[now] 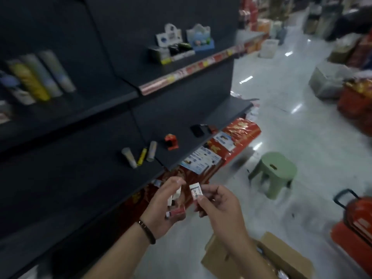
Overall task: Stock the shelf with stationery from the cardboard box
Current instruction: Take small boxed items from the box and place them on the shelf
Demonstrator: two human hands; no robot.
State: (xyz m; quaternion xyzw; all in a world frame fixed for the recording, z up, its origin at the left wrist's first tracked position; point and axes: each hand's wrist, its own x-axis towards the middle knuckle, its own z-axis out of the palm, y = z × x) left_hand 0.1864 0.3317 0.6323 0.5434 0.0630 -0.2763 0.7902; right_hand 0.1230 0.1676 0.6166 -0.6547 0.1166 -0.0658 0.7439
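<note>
Grey-black shelf (80,178) boards fill the left of the view, and both hands are raised in front of the lower board's edge. The left hand (165,206), a dark bracelet (147,231) on its wrist, has its fingers curled round a clutch of small packets (176,211), white and reddish, too blurred to count. The right hand (219,206) pinches 1 small white packet (195,191) between thumb and fingertips, just beside the left hand's load but apart from it. On the lower board lie 3 short tubes (138,156) close together, with a red item (171,141) and a black item (198,129) further along. The cardboard box (281,256) sits open on the pale floor (302,127) below the right forearm, near a green stool (273,172) and a red basket (358,218).
</note>
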